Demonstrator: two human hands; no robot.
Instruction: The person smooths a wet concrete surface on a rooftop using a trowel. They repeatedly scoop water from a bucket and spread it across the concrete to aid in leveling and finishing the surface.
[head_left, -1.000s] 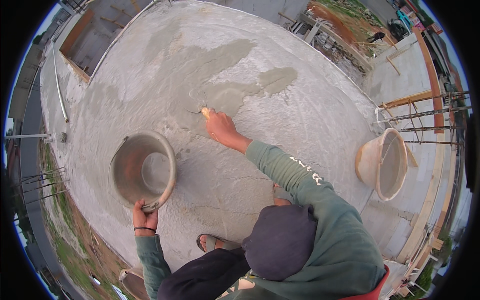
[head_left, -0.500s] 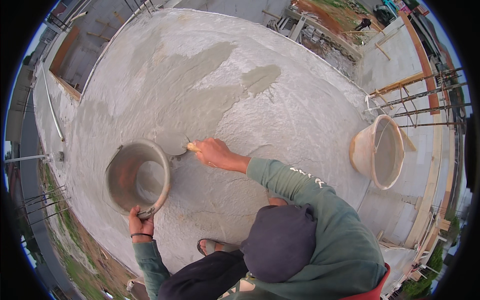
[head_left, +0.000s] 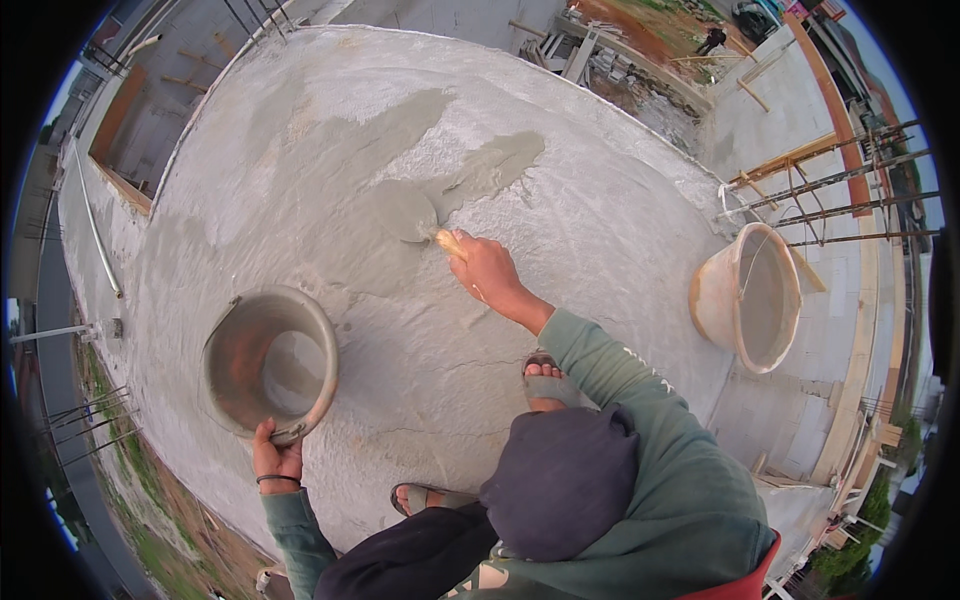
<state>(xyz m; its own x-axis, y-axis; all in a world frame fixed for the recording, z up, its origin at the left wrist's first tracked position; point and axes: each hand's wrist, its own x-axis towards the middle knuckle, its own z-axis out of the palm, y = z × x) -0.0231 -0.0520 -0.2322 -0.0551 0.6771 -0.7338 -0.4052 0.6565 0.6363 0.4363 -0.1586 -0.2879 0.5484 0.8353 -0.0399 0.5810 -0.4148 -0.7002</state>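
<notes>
My right hand [head_left: 490, 277] grips the wooden handle of a trowel [head_left: 404, 211]. The trowel's rounded, mortar-coated blade lies against a patch of wet grey mortar [head_left: 497, 166] spread over the pale concrete slab [head_left: 590, 255]. At the left, my left hand [head_left: 277, 456] holds the near rim of a grey bucket [head_left: 318, 400], thumb inside the lip. The bucket tilts so its mouth shows, with wet grey mix smeared on its wall and a little at the bottom. My left fingers are partly hidden behind the rim.
A second, pale bucket [head_left: 716, 295] holding grey mix or cloudy liquid stands on the right. Rebar rods [head_left: 850, 205] jut in beyond it. A framed opening [head_left: 125, 130] lies at the far left, near a thin white pipe [head_left: 98, 225]. Rubble [head_left: 610, 75] lies past the far edge.
My right hand has carried the trowel away from the bucket, up and to the right, onto the wet mortar. The left hand still holds the bucket. My right foot now shows more.
</notes>
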